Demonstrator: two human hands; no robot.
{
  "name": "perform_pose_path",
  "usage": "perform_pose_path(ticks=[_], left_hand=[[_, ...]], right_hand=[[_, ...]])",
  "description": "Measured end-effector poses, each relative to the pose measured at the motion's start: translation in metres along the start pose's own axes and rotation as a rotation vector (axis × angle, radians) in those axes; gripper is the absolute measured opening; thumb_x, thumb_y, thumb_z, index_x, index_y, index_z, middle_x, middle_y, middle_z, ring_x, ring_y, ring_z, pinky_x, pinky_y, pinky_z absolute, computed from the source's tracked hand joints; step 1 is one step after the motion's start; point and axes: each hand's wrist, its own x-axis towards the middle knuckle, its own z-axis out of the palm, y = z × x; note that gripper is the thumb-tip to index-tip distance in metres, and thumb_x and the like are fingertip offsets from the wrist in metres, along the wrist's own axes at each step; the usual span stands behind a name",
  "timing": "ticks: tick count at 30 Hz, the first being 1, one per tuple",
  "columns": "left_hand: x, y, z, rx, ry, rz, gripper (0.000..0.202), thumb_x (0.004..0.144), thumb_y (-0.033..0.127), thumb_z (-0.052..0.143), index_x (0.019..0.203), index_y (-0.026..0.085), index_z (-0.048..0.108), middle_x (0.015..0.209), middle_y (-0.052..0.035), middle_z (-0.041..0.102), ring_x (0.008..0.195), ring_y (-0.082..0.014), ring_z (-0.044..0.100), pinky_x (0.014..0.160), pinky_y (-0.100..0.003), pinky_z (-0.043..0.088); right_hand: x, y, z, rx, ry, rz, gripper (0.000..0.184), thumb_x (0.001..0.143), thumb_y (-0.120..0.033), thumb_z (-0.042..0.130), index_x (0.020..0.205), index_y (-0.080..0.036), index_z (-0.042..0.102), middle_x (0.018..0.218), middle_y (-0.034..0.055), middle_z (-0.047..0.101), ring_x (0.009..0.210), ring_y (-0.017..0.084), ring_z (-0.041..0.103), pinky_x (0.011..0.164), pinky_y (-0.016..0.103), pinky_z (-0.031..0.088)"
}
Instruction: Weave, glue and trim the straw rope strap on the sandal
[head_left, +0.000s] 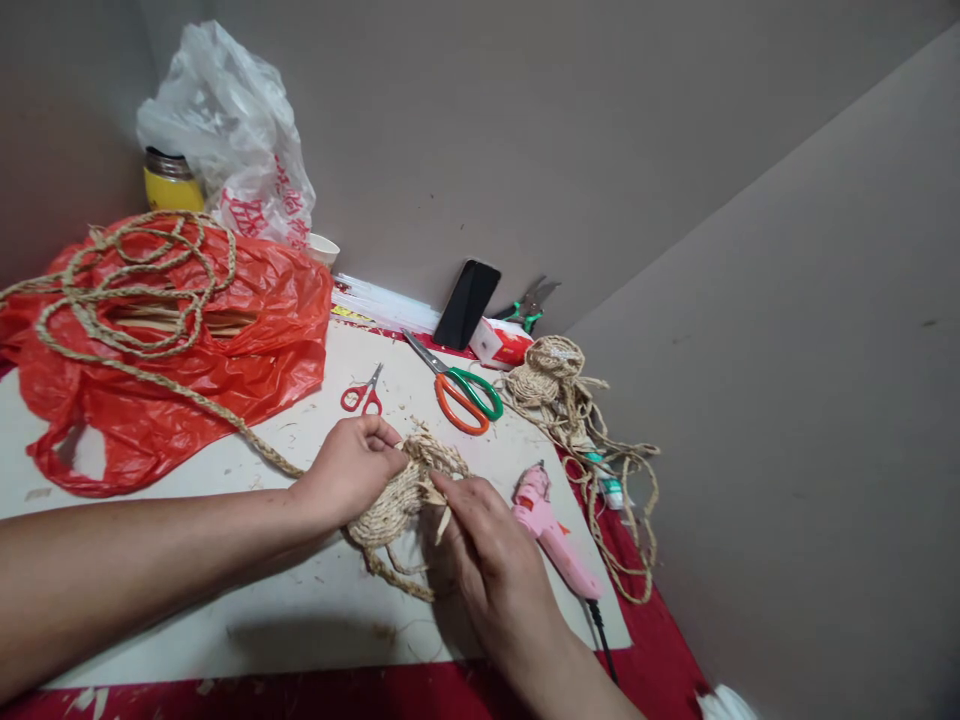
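Observation:
A small piece woven from braided straw rope (397, 500) lies on a white board (225, 620) in front of me. My left hand (349, 470) is closed round its upper left side. My right hand (487, 555) pinches a loose straw end at its right edge. The braid runs off to the left from the piece to a loose coil of straw rope (127, 290) lying on a red plastic bag (187, 370).
A pink glue gun (551, 530) lies just right of my right hand, its cord going off the board. Green-and-orange scissors (465, 390), small red scissors (362, 395), a second straw bundle (559, 385), a black phone (466, 303), a white plastic bag (232, 130) and a yellow jar (171, 182) stand behind. Walls close in at back and right.

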Motion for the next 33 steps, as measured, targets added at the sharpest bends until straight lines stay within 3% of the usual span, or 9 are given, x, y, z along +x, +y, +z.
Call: perform_pose_path(ticks=[4,8,11,15,18,20,22,28,33], left_hand=[[0.000,0.000,0.000,0.011,0.005,0.003,0.010,0.061,0.012,0.061,0.070,0.015,0.057,0.054,0.0057,0.052,0.051,-0.0086,0.046,0.049,-0.020,0.032],[0.001,0.000,-0.001,0.024,0.013,0.004,0.011,0.060,0.011,0.061,0.068,0.016,0.056,0.052,0.0066,0.050,0.048,-0.0081,0.043,0.047,-0.020,0.029],[0.001,0.000,-0.001,0.024,0.018,0.007,0.011,0.059,0.012,0.061,0.069,0.016,0.056,0.051,0.0072,0.049,0.046,-0.0078,0.041,0.046,-0.020,0.028],[-0.001,0.001,-0.001,0.012,0.016,0.018,0.010,0.059,0.013,0.062,0.068,0.015,0.057,0.052,0.0064,0.051,0.047,-0.0081,0.044,0.047,-0.019,0.030],[-0.002,0.001,-0.002,0.008,0.009,0.025,0.010,0.059,0.013,0.062,0.068,0.015,0.057,0.051,0.0065,0.051,0.046,-0.0080,0.044,0.046,-0.019,0.030],[-0.002,0.001,-0.002,0.008,0.010,0.026,0.011,0.059,0.013,0.062,0.069,0.015,0.057,0.051,0.0069,0.051,0.045,-0.0077,0.043,0.045,-0.019,0.029],[-0.002,0.000,-0.002,0.007,0.009,0.024,0.012,0.059,0.013,0.063,0.070,0.016,0.057,0.051,0.0068,0.052,0.044,-0.0079,0.044,0.045,-0.019,0.030],[-0.002,0.000,-0.002,0.008,0.009,0.028,0.011,0.061,0.013,0.062,0.070,0.016,0.056,0.050,0.0067,0.052,0.043,-0.0090,0.046,0.043,-0.020,0.032],[-0.001,-0.001,-0.002,0.016,0.023,0.051,0.011,0.060,0.013,0.063,0.068,0.017,0.056,0.052,0.0067,0.053,0.045,-0.0087,0.047,0.047,-0.020,0.033]], right_hand=[[-0.006,-0.009,-0.001,0.036,0.011,0.034,0.036,0.093,-0.012,0.047,0.129,-0.017,0.046,0.100,0.0105,0.069,0.084,0.017,0.068,0.072,0.024,0.054],[-0.004,-0.011,0.001,0.101,0.051,0.106,0.014,0.091,-0.013,0.051,0.099,-0.021,0.059,0.068,-0.0017,0.064,0.051,0.011,0.059,0.049,0.019,0.048],[0.001,-0.008,0.000,0.068,0.111,0.084,0.013,0.089,-0.011,0.053,0.089,-0.019,0.063,0.074,0.0029,0.067,0.065,0.015,0.064,0.059,0.023,0.052],[0.002,-0.010,0.001,0.046,0.153,0.092,0.020,0.089,-0.011,0.050,0.096,-0.018,0.067,0.080,0.0067,0.066,0.074,0.018,0.064,0.065,0.028,0.052],[0.000,-0.014,0.010,0.110,0.201,0.279,0.014,0.088,-0.017,0.054,0.099,-0.018,0.062,0.075,0.0032,0.064,0.065,0.016,0.062,0.061,0.027,0.051],[0.000,-0.015,0.018,0.203,0.256,0.431,0.006,0.084,-0.023,0.060,0.088,-0.019,0.059,0.066,-0.0017,0.059,0.055,0.013,0.056,0.054,0.024,0.048],[0.002,-0.014,0.025,0.269,0.294,0.525,0.012,0.081,-0.027,0.063,0.075,-0.020,0.056,0.059,-0.0043,0.054,0.050,0.011,0.050,0.050,0.022,0.044],[0.011,-0.016,0.028,0.361,0.309,0.623,0.015,0.082,-0.030,0.060,0.081,-0.016,0.065,0.064,0.0022,0.065,0.054,0.014,0.058,0.050,0.023,0.048],[0.018,-0.018,0.032,0.355,0.354,0.641,0.013,0.081,-0.028,0.060,0.082,-0.015,0.063,0.065,0.0029,0.067,0.058,0.015,0.064,0.054,0.024,0.052]])
